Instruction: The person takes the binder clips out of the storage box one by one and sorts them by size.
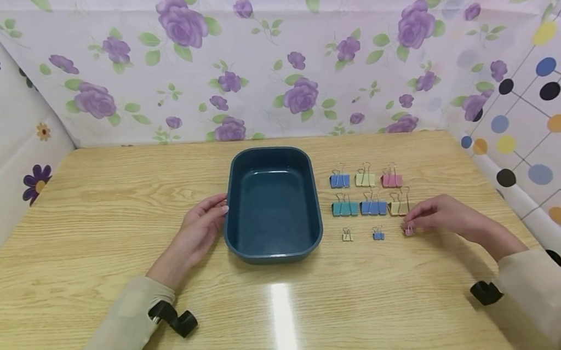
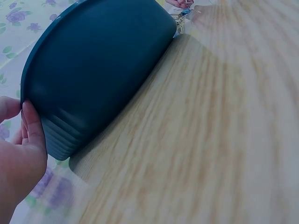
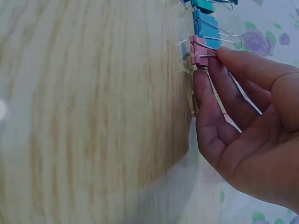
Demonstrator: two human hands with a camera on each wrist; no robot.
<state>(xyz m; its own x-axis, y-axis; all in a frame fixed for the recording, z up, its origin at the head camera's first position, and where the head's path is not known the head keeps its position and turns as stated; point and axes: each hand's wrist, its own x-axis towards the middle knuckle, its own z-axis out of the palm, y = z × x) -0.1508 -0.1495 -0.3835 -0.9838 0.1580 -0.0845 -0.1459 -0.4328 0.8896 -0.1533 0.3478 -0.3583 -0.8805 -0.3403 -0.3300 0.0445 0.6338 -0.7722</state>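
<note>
A dark blue plastic tub (image 1: 272, 203) stands in the middle of the wooden table, its outer wall (image 2: 93, 70) filling the left wrist view. My left hand (image 1: 201, 232) rests beside its left wall, fingertips (image 2: 29, 126) touching the rim, fingers relaxed. To the tub's right lie binder clips in three rows. My right hand (image 1: 437, 216) pinches the small pink clip (image 1: 408, 230) at the right end of the front row; the right wrist view shows thumb and finger on that pink clip (image 3: 200, 50).
Back row holds blue (image 1: 339, 179), yellow (image 1: 365, 178) and pink (image 1: 392, 179) clips. Middle row has teal (image 1: 344, 208), blue (image 1: 373, 206) and yellow (image 1: 399, 206) ones. Small yellow (image 1: 347, 235) and blue (image 1: 378, 235) clips lie in front. Flowered cloth walls surround the table.
</note>
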